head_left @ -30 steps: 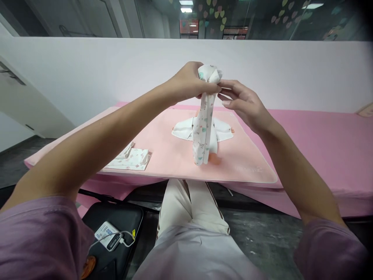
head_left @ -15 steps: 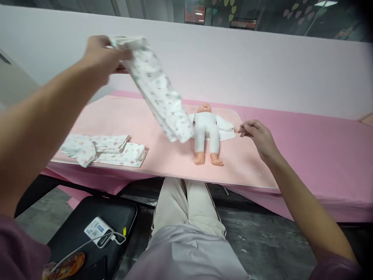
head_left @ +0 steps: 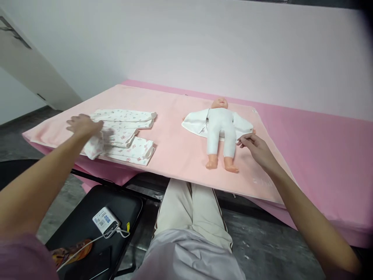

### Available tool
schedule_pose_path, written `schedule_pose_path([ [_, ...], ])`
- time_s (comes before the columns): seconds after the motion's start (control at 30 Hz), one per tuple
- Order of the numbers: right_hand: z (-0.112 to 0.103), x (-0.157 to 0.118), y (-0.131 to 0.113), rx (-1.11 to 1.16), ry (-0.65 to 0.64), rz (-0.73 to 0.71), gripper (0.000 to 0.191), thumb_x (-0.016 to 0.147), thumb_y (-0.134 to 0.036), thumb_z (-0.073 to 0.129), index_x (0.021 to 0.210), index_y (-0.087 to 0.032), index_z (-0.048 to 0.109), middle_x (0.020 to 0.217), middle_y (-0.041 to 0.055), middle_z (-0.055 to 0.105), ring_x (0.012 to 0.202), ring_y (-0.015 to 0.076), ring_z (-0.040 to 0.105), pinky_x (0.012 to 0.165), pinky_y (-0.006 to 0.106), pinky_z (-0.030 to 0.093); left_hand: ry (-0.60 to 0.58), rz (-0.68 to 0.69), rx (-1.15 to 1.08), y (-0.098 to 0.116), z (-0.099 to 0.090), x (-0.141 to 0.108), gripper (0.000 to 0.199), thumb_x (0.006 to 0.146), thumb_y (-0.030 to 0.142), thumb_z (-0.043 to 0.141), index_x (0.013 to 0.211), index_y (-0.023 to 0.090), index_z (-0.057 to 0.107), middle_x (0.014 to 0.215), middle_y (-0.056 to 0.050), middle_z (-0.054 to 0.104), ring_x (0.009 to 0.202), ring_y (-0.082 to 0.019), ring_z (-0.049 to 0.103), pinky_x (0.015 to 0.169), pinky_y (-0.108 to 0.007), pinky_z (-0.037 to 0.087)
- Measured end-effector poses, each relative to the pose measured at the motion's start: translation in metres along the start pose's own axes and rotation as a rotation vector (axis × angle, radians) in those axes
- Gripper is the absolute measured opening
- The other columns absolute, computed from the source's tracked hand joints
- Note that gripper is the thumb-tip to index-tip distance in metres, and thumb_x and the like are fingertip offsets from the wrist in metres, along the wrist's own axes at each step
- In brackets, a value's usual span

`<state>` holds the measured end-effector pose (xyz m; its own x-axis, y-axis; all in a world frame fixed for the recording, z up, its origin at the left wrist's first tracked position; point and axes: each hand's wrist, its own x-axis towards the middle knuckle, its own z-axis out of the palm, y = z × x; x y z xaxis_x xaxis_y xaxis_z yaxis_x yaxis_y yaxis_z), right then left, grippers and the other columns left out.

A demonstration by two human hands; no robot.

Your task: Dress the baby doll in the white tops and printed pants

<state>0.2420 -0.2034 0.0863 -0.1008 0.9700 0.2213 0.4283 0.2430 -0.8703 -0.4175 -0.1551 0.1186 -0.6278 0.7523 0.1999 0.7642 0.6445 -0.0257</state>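
Note:
My left hand (head_left: 84, 125) is spread, with nothing held, over the left end of a pile of folded baby clothes. A white printed garment (head_left: 124, 115) lies at the back of that pile, and folded clothes with a pinkish print (head_left: 131, 151) lie nearer the front edge. On the right, a baby doll (head_left: 220, 130) lies on its back in white leggings, its arms in an opened white top (head_left: 194, 121). My right hand (head_left: 256, 149) is beside the doll's leg, fingers loosely curled, tips close to the top's hem. Whether they touch it I cannot tell.
A pale pink mat (head_left: 171, 151) covers part of the table, over a darker pink cloth (head_left: 326, 155). A black chair (head_left: 128, 202) in front carries a white power bank (head_left: 106, 221) with a cable. A white wall (head_left: 204, 46) stands behind the table.
My left hand has lowered the printed garment onto the pile at the left and let go of it. My right hand has stayed near the doll, now beside its leg. The view has tilted down.

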Motion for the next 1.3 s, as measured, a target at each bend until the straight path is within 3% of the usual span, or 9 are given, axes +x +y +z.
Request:
schedule_pose_path([
  [0.03,0.003,0.005,-0.002,-0.037,0.000,-0.025,0.035,0.103,-0.062,0.068,0.104,-0.028,0.073,0.112,0.0073,0.079,0.108,0.0309,0.074,0.109,0.055,0.055,0.016,-0.039,-0.063,0.010,0.013,0.000,0.067,0.106,0.048,0.052,0.156,0.003,0.048,0.173,-0.027,0.043,0.160,-0.045,0.036,0.127,-0.068,0.035],
  [0.13,0.013,0.025,-0.007,-0.183,0.004,-0.111,0.033,0.104,-0.060,0.065,0.107,-0.028,0.073,0.119,0.0079,0.079,0.115,0.0322,0.073,0.107,0.054,0.057,0.227,0.315,-0.241,0.067,0.030,-0.020,0.056,0.104,0.046,0.057,0.152,0.018,0.051,0.171,-0.012,0.049,0.163,-0.038,0.025,0.134,-0.067,0.018],
  [0.2,0.020,0.043,-0.009,-0.303,-0.002,-0.173,0.033,0.105,-0.057,0.062,0.114,-0.028,0.074,0.126,0.0097,0.078,0.118,0.0339,0.072,0.107,0.056,0.057,0.258,0.482,-0.361,0.120,0.029,-0.046,0.051,0.103,0.048,0.057,0.145,0.019,0.057,0.168,-0.016,0.049,0.157,-0.039,0.034,0.129,-0.068,0.025],
  [0.37,0.038,0.104,0.006,-0.607,-0.109,-0.282,0.057,0.103,-0.053,0.057,0.149,-0.020,0.064,0.155,0.0188,0.064,0.146,0.0435,0.057,0.123,0.066,0.047,0.075,0.946,-0.611,0.253,0.021,-0.121,0.047,0.104,0.052,0.054,0.141,0.022,0.061,0.155,-0.016,0.060,0.144,-0.038,0.050,0.120,-0.056,0.042],
  [0.5,0.051,0.149,0.024,-0.717,-0.171,-0.238,0.077,0.104,-0.060,0.054,0.167,-0.016,0.049,0.178,0.0188,0.041,0.165,0.0439,0.037,0.133,0.066,0.035,-0.003,0.949,-0.696,0.341,0.022,-0.155,0.050,0.105,0.051,0.057,0.145,0.021,0.058,0.155,-0.016,0.060,0.145,-0.038,0.050,0.121,-0.055,0.043],
  [0.6,0.058,0.173,0.031,-0.724,-0.166,-0.199,0.078,0.107,-0.062,0.048,0.167,-0.012,0.047,0.178,0.0207,0.040,0.166,0.0433,0.035,0.136,0.063,0.031,-0.012,0.838,-0.734,0.386,0.031,-0.157,0.045,0.105,0.039,0.055,0.146,0.022,0.059,0.156,-0.017,0.060,0.147,-0.038,0.049,0.123,-0.055,0.041],
  [0.73,0.064,0.197,0.033,-0.713,-0.204,-0.266,0.073,0.108,-0.058,0.050,0.164,-0.011,0.051,0.176,0.0197,0.044,0.165,0.0394,0.038,0.138,0.057,0.029,0.054,0.752,-0.748,0.411,0.054,-0.146,0.047,0.106,0.035,0.049,0.151,0.021,0.057,0.154,-0.017,0.062,0.146,-0.037,0.050,0.127,-0.053,0.036],
  [0.9,0.083,0.230,0.031,-0.777,-0.255,-0.297,0.059,0.104,-0.047,0.059,0.153,-0.016,0.063,0.164,0.0172,0.060,0.154,0.0391,0.051,0.131,0.056,0.039,0.139,0.719,-0.702,0.411,0.077,-0.140,0.052,0.110,0.043,0.042,0.153,0.017,0.057,0.149,-0.019,0.065,0.141,-0.039,0.052,0.128,-0.051,0.032],
  [1.3,0.142,0.279,0.012,-1.066,-0.329,-0.148,0.058,0.078,-0.035,0.078,0.132,-0.012,0.077,0.138,0.0241,0.073,0.128,0.0464,0.067,0.111,0.055,0.048,0.144,0.767,-0.621,0.412,0.083,-0.133,0.048,0.108,0.024,0.035,0.149,0.016,0.060,0.142,-0.020,0.067,0.132,-0.041,0.055,0.122,-0.053,0.036],
])
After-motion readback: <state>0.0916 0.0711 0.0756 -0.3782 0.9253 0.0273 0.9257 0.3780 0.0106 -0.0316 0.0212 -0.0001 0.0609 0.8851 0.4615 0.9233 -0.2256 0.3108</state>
